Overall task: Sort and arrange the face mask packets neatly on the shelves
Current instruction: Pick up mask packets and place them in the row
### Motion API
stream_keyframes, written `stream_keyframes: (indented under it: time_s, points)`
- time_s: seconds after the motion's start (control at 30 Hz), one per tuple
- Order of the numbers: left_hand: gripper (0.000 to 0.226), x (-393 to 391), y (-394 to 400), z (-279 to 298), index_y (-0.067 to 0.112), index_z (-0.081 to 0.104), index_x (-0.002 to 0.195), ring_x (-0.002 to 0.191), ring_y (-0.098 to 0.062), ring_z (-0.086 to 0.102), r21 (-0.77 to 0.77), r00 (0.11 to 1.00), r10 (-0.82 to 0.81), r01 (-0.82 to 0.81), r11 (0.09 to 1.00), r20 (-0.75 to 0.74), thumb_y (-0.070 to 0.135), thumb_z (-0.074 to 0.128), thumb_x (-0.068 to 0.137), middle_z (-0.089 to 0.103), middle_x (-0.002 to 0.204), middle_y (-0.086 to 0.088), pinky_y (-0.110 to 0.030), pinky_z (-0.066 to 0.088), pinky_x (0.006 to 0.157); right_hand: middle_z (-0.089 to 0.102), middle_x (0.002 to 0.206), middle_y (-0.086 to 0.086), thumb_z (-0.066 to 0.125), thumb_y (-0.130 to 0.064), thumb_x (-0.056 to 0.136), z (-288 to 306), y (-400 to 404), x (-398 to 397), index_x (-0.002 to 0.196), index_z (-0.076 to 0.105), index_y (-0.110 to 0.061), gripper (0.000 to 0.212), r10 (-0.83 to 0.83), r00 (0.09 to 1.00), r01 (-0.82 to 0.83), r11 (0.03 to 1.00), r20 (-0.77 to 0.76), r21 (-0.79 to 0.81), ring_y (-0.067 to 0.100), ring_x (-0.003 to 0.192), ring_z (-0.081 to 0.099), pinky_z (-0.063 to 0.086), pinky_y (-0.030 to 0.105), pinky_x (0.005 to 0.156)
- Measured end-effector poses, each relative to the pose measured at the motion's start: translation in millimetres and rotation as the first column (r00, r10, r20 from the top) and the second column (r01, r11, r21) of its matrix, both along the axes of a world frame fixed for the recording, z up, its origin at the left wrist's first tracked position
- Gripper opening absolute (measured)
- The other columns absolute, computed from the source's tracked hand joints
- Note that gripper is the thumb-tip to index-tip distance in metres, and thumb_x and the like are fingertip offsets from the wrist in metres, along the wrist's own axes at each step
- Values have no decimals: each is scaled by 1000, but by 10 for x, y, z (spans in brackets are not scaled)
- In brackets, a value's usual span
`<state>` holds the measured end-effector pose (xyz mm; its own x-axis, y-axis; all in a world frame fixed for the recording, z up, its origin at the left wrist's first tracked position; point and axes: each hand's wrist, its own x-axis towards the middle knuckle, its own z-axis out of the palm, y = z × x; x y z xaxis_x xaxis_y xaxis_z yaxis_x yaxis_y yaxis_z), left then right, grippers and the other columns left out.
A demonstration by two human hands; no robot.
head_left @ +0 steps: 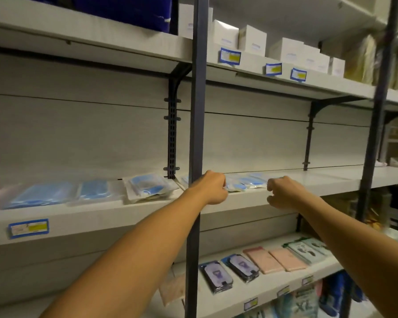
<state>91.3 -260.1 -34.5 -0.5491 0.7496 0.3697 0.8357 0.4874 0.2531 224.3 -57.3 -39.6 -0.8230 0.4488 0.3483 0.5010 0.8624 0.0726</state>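
Blue face mask packets (246, 182) in clear wrap lie on the middle shelf (331, 180), right of the dark upright post (197, 134). My left hand (213, 188) pinches the left end of these packets, fingers curled. My right hand (283, 191) has its fingers curled at their right end; whether it grips them is unclear. Left of the post lie a tilted pile of blue mask packets (147, 187) and flatter blue packets (55, 193).
White boxes (253, 40) and price labels sit on the upper shelf. The lower shelf carries dark packets (228, 271), pink packets (276, 259) and green-white packets (308, 249). A second dark post (375, 134) stands at the right. A blue-edged label (28, 228) is on the middle shelf's front.
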Motion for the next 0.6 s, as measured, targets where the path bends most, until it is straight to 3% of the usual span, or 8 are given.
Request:
stream_keyframes:
  time_s: [0.37, 0.6]
  points:
    - [27, -323, 904, 55, 13, 63, 115, 92, -27, 63, -66, 991, 94, -100, 993, -90, 16, 54, 90, 61, 111, -8, -37, 55, 76, 65, 100, 5, 60, -23, 89, -6, 951, -353, 114, 62, -15, 26, -44, 999, 44, 999, -12, -6, 20, 84, 62, 60, 35, 78]
    - [17, -581, 1290, 110, 13, 63, 100, 82, -25, 60, -57, 964, 250, -256, 965, -94, 12, 52, 88, 61, 100, -6, -29, 41, 60, 63, 104, 4, 58, -26, 87, -50, 1613, -676, 111, 62, -15, 26, -17, 1000, 16, 1000, -21, -12, 23, 91, 61, 58, 38, 80]
